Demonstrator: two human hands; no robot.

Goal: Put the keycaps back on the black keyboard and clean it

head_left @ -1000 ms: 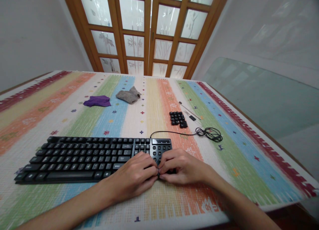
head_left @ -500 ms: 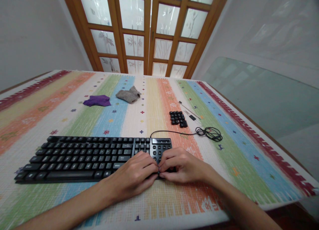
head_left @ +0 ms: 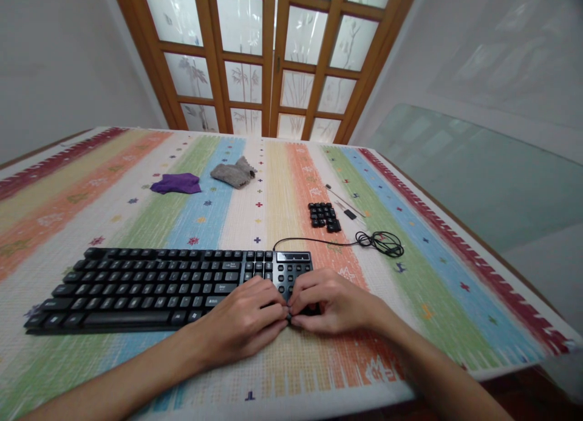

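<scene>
A black keyboard (head_left: 150,287) lies along the front of the table, its number pad at the right end stripped of keycaps and showing bare key posts. My left hand (head_left: 250,314) comes over the arrow-key area with its fingers closed. From the other side my right hand (head_left: 330,302) reaches across the lower number pad, thumb and fingers drawn together. The fingertips of both hands meet at the pad's lower left corner. What they pinch there is too small and covered to make out. Several loose black keycaps (head_left: 324,217) stand grouped behind the pad.
A coiled black cable (head_left: 380,243) runs from the keyboard to the right. Near the keycaps lie a thin rod (head_left: 346,201) and a small black piece (head_left: 350,214). Farther back are a purple cloth (head_left: 177,183) and a grey cloth (head_left: 233,174) on the striped tablecloth (head_left: 218,220).
Both hands stay at the same spot on the number pad, with only slight finger movement. The whole view has shifted a little.
</scene>
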